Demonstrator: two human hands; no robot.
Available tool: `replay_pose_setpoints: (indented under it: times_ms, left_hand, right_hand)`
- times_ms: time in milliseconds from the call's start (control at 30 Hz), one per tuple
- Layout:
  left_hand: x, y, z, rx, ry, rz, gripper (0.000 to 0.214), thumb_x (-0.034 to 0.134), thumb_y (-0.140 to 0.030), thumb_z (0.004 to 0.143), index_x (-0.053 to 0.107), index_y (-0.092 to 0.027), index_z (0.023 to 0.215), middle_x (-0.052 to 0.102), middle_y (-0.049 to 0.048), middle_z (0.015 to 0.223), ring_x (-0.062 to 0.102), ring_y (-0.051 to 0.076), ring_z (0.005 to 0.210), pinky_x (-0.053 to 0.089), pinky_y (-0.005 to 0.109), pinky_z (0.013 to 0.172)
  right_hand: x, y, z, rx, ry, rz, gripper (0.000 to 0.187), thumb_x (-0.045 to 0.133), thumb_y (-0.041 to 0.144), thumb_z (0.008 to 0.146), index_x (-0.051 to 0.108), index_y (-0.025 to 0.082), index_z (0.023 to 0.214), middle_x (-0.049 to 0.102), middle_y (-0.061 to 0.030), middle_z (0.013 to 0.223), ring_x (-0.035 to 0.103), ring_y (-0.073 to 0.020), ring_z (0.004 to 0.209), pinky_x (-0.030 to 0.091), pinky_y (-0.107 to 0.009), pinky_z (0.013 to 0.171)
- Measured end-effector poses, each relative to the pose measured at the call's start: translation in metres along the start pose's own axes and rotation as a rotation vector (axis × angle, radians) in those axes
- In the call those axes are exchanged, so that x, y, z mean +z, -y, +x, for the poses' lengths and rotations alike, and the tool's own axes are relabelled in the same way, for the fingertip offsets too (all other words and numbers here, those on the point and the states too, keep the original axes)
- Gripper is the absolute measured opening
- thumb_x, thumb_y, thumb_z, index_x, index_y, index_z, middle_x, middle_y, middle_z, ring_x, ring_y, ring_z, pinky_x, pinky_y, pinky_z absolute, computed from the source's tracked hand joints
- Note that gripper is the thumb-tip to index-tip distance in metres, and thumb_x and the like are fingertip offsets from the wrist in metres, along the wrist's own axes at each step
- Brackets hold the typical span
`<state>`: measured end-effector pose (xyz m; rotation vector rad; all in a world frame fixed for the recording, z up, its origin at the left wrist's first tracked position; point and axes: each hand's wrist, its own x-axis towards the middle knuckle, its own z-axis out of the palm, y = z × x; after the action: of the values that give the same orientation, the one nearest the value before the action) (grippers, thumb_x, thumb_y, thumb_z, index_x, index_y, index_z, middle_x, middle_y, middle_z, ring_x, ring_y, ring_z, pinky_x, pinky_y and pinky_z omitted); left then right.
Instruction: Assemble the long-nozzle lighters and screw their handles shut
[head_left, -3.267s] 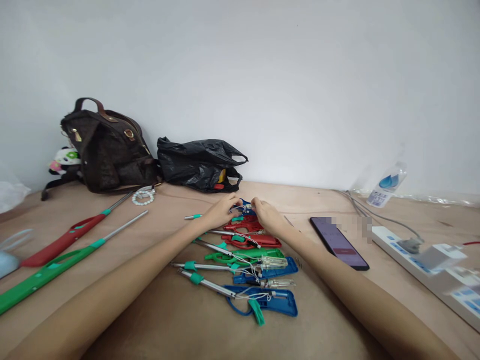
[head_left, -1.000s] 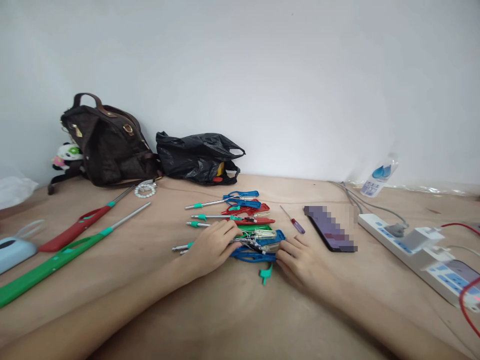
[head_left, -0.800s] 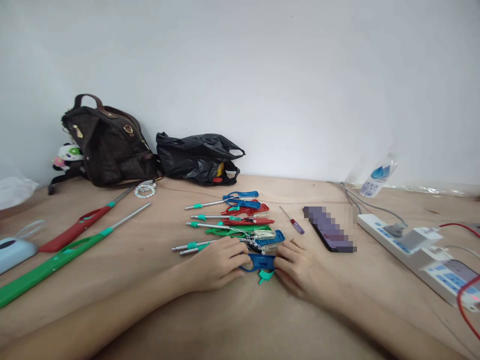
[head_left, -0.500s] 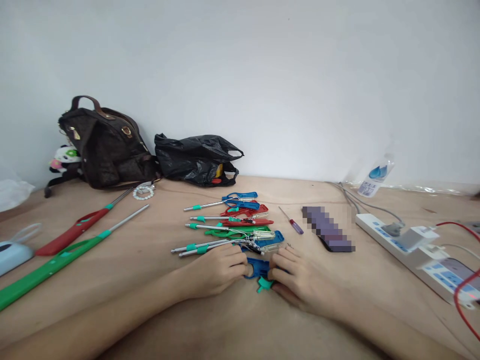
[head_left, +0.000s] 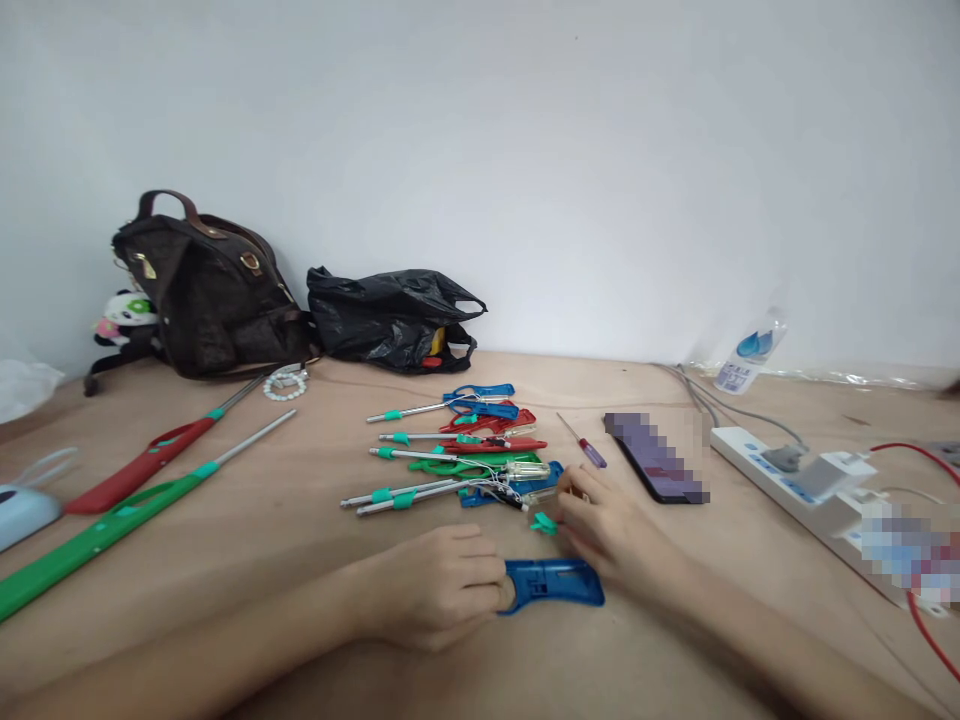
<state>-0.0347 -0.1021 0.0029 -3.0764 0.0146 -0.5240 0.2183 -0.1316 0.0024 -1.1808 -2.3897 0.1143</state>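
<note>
My left hand [head_left: 442, 585] is closed on the left end of a blue plastic lighter shell [head_left: 553, 582] that lies on the table near me. My right hand [head_left: 611, 530] rests just right of it, fingers pinched on a small teal trigger piece [head_left: 544, 523]. Beyond both hands lies a row of opened long-nosed lighters [head_left: 465, 455] in blue, red and green, with metal tubes and thin wires showing. A small purple-handled screwdriver [head_left: 585, 445] lies to their right.
Two whole long lighters, red [head_left: 142, 462] and green [head_left: 97, 535], lie at left. A brown bag [head_left: 206, 290] and a black plastic bag [head_left: 394, 315] stand by the wall. A phone [head_left: 656, 465], a white power strip [head_left: 810, 485] and a bottle [head_left: 750, 360] are at right.
Both hands came back from the far end of the lighter row to the nearest blue one. The blue shell has come away from the row toward me, and the teal piece sits apart from it.
</note>
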Motion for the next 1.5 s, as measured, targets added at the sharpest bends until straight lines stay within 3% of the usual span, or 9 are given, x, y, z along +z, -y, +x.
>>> replay_pose_setpoints:
  times_ms: [133, 200, 333, 400, 500, 767, 967, 1333, 1500]
  left_hand:
    - [-0.001, -0.003, 0.001, 0.031, -0.009, 0.000, 0.013, 0.045, -0.021, 0.095, 0.055, -0.017, 0.088, 0.061, 0.0044, 0.080, 0.049, 0.016, 0.064, 0.035, 0.033, 0.060]
    - [-0.004, 0.002, 0.000, -0.019, -0.015, 0.035, 0.015, 0.043, -0.024, 0.096, 0.055, -0.017, 0.090, 0.060, 0.0047, 0.080, 0.050, 0.017, 0.067, 0.036, 0.032, 0.063]
    - [-0.012, 0.023, -0.008, -0.306, -0.076, 0.193, 0.026, 0.031, -0.016, 0.097, 0.056, -0.015, 0.091, 0.061, 0.0086, 0.086, 0.052, 0.021, 0.077, 0.040, 0.032, 0.068]
    - [-0.015, 0.035, -0.014, -0.461, -0.032, 0.242, 0.025, 0.032, -0.017, 0.097, 0.056, -0.014, 0.090, 0.060, 0.0095, 0.090, 0.053, 0.022, 0.081, 0.041, 0.033, 0.069]
    - [-0.016, 0.046, -0.020, -0.567, 0.051, 0.230, 0.021, 0.037, -0.019, 0.095, 0.055, -0.015, 0.084, 0.058, 0.0080, 0.088, 0.054, 0.021, 0.077, 0.042, 0.031, 0.065]
    - [-0.012, 0.044, -0.018, -0.527, -0.017, 0.311, 0.030, 0.030, -0.018, 0.098, 0.057, -0.015, 0.085, 0.059, 0.0070, 0.085, 0.055, 0.019, 0.074, 0.041, 0.029, 0.064]
    - [-0.015, 0.039, -0.016, -0.482, -0.078, 0.339, 0.030, 0.029, -0.019, 0.099, 0.058, -0.014, 0.091, 0.059, 0.0072, 0.087, 0.058, 0.019, 0.076, 0.042, 0.029, 0.066]
    - [-0.036, 0.028, -0.013, -0.394, -0.318, 0.109, 0.013, 0.041, -0.015, 0.096, 0.053, -0.017, 0.097, 0.061, 0.0058, 0.088, 0.057, 0.018, 0.082, 0.044, 0.028, 0.072]
    - [-0.038, 0.024, -0.020, -0.320, -0.322, -0.003, 0.013, 0.042, -0.017, 0.097, 0.053, -0.017, 0.104, 0.064, 0.0057, 0.090, 0.057, 0.017, 0.081, 0.043, 0.027, 0.072]
  right_hand:
    - [0.003, -0.009, 0.002, 0.018, -0.019, -0.099, 0.014, 0.049, 0.008, 0.083, 0.056, 0.019, 0.090, 0.056, -0.0088, 0.096, 0.051, -0.0231, 0.087, 0.045, -0.039, 0.076]
    - [0.006, -0.012, 0.003, 0.020, -0.051, -0.117, 0.013, 0.048, 0.009, 0.086, 0.056, 0.018, 0.090, 0.058, -0.0093, 0.094, 0.052, -0.0227, 0.086, 0.045, -0.039, 0.076]
    - [0.011, -0.016, 0.005, -0.008, -0.050, -0.141, 0.020, 0.042, 0.008, 0.089, 0.059, 0.017, 0.095, 0.059, -0.0100, 0.095, 0.052, -0.0224, 0.087, 0.045, -0.037, 0.077]
    - [0.013, -0.017, 0.006, -0.025, -0.046, -0.163, 0.022, 0.041, 0.008, 0.090, 0.060, 0.018, 0.095, 0.059, -0.0099, 0.094, 0.053, -0.0224, 0.087, 0.044, -0.036, 0.076]
    - [0.017, -0.018, 0.007, -0.037, -0.067, -0.237, 0.018, 0.044, 0.009, 0.090, 0.060, 0.017, 0.093, 0.060, -0.0099, 0.093, 0.054, -0.0223, 0.085, 0.044, -0.035, 0.073]
    - [0.032, -0.028, 0.010, -0.108, -0.166, -0.407, 0.015, 0.046, 0.014, 0.093, 0.061, 0.017, 0.092, 0.062, -0.0099, 0.092, 0.053, -0.0232, 0.083, 0.041, -0.036, 0.074]
    - [0.032, -0.029, 0.012, -0.129, -0.203, -0.402, 0.015, 0.046, 0.012, 0.093, 0.060, 0.015, 0.090, 0.062, -0.0099, 0.092, 0.053, -0.0227, 0.083, 0.041, -0.036, 0.074]
    - [0.000, -0.012, 0.005, -0.065, -0.239, -0.046, 0.016, 0.039, 0.017, 0.096, 0.055, 0.018, 0.096, 0.062, -0.0089, 0.088, 0.057, -0.0214, 0.083, 0.048, -0.035, 0.074]
    - [-0.018, -0.002, -0.002, -0.091, -0.129, 0.027, 0.020, 0.043, 0.017, 0.094, 0.055, 0.020, 0.109, 0.060, -0.0094, 0.100, 0.056, -0.0224, 0.093, 0.050, -0.037, 0.080]
